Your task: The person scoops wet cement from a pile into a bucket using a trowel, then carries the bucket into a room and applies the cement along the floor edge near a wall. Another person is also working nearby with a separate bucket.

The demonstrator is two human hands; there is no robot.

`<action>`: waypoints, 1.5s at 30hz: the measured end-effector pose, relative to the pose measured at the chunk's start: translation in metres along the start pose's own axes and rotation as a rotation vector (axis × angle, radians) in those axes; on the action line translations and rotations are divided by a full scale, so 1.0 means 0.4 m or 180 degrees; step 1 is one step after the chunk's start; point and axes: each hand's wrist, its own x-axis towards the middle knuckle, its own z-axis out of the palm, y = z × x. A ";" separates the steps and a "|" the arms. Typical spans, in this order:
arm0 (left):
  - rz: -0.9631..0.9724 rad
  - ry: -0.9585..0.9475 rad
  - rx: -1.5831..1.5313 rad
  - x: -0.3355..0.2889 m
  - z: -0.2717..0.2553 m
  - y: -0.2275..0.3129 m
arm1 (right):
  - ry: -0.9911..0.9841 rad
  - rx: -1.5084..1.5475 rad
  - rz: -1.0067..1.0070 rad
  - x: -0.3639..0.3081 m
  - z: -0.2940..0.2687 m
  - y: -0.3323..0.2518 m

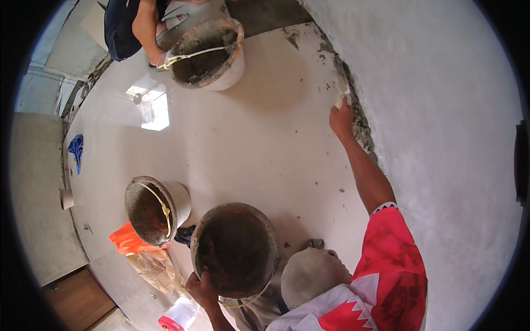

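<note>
My right hand (342,117) reaches far out along the foot of the grey wall, closed around the pale handle of a trowel (343,88). Its blade is small and hard to make out against the rough, mortar-smeared gap (361,129) between wall and floor tiles. Low in the view, my left hand (203,288) grips the near-left rim of a mortar-caked bucket (236,212), fingers over the edge. This bucket tilts so its dark inside shows, and its thin yellowish handle hangs at the near side. A rounded grey form (312,278) lies beside my red-and-white shirt.
Another mortar-coated bucket (183,201) stands left, beside orange plastic (128,238) and a clear bag (157,270). A larger bucket (231,69) holds mortar near a crouching person (122,30). A blue cloth (76,151) lies far left. Mortar crumbs dot the glossy tiles (259,138).
</note>
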 end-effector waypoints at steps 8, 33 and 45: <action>-0.0113 -0.0038 -0.0158 -0.013 -0.002 0.021 | -0.0072 0.0256 -0.0201 -0.007 -0.007 -0.009; -0.0030 0.0051 0.0029 -0.003 0.003 -0.004 | 0.0279 0.0456 0.0047 -0.010 0.051 -0.084; -0.0062 -0.0018 -0.0025 -0.003 0.000 0.016 | -0.0030 0.0264 0.0366 0.084 0.037 -0.090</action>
